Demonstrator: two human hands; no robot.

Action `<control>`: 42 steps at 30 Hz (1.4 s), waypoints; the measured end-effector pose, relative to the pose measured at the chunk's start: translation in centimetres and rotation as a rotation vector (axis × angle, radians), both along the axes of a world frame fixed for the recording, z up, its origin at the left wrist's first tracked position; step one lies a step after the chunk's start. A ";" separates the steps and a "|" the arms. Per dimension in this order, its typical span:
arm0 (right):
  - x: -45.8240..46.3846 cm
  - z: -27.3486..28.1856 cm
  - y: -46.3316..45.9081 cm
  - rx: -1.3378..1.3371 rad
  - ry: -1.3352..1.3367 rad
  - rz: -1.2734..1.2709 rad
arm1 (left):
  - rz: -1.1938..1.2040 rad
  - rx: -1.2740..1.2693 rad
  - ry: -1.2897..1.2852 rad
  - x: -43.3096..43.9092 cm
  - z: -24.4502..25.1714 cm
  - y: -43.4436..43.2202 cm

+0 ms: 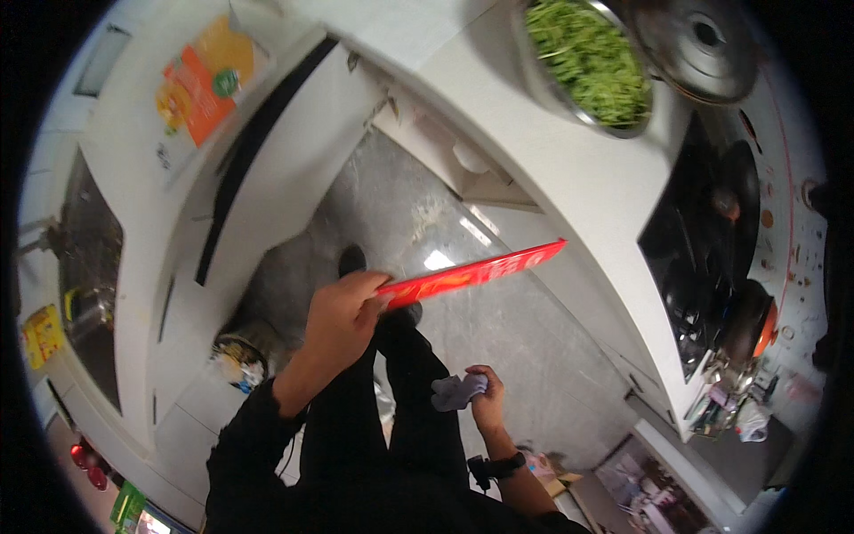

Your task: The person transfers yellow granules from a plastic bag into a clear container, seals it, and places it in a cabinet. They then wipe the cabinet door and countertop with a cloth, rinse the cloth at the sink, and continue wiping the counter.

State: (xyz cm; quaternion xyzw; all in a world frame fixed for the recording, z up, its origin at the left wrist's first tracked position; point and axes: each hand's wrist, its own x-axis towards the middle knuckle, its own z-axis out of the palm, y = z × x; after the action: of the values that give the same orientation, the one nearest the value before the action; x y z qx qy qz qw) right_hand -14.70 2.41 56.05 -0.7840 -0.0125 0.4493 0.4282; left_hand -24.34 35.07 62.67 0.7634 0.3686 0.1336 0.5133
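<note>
My left hand (340, 320) grips one end of a long, flat red packet (477, 272), which reaches across the view to the right above the grey floor. Lower and to the right, my right hand (488, 400) is closed around a crumpled grey-purple cloth (458, 392). The two hands are apart, in front of my black-clad legs. A dark band with a small device sits on my right wrist.
White counters curve along both sides. A steel bowl of chopped greens (587, 63) stands near a metal lid (704, 40) and a black stove (680, 267). At left are an open cabinet door (293, 153), an orange packet (200, 93), a sink (90, 287) and a waste bin (240, 360).
</note>
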 end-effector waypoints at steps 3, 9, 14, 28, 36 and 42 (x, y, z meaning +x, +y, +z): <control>-1.1 -1.9 1.8 -0.069 0.057 0.085 | 0.266 -0.616 0.078 -3.1 -5.3 -1.3; -2.6 -6.3 4.9 -0.240 0.131 0.139 | 0.408 -0.505 -0.092 3.5 -20.7 3.6; -2.7 -8.7 5.9 -0.219 0.108 0.161 | 0.247 -0.260 -0.194 18.1 -28.9 10.6; -0.7 -7.1 8.8 -0.161 -0.033 0.265 | 0.276 0.562 -0.056 -1.0 -11.4 5.8; 1.5 -3.2 8.0 0.043 -0.062 0.379 | 0.527 0.748 0.709 -12.5 -6.4 7.7; 2.2 -0.9 4.3 0.154 -0.183 0.367 | 0.410 0.471 0.663 -7.6 -5.5 0.0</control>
State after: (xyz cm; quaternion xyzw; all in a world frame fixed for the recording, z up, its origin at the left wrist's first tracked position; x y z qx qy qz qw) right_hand -12.50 6.74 55.17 -0.7709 -0.2280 0.4444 0.3951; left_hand -31.91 35.03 57.15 0.7722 0.6160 0.0610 0.1430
